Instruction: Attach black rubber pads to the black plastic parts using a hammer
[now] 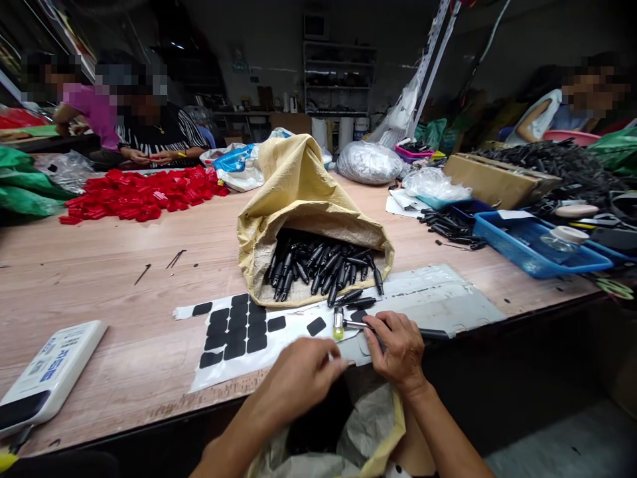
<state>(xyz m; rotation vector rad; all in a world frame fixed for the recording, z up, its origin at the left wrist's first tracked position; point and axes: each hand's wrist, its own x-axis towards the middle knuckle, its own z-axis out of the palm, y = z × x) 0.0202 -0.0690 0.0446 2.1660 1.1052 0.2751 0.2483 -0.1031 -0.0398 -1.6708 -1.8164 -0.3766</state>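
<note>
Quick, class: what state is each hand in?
Left hand: partly curled; any hold cannot be told.
Right hand: curled over the hammer; grip cannot be told.

White device [60,368] cut off at left, lower sack [368,425] at bottom; shelf [340,87] contents too small to tell

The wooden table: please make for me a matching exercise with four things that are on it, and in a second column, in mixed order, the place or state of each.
Things
1. Red pieces
2. Yellow sack
3. Large blue tray
4. Small hammer

Places or states
A. At the fingers of the right hand
B. Has a jar with a pale lid in it
C. Heaped toward the far left of the table
D. Open, with black parts in its mouth

Right pairs: 1-C, 2-D, 3-B, 4-A
</note>
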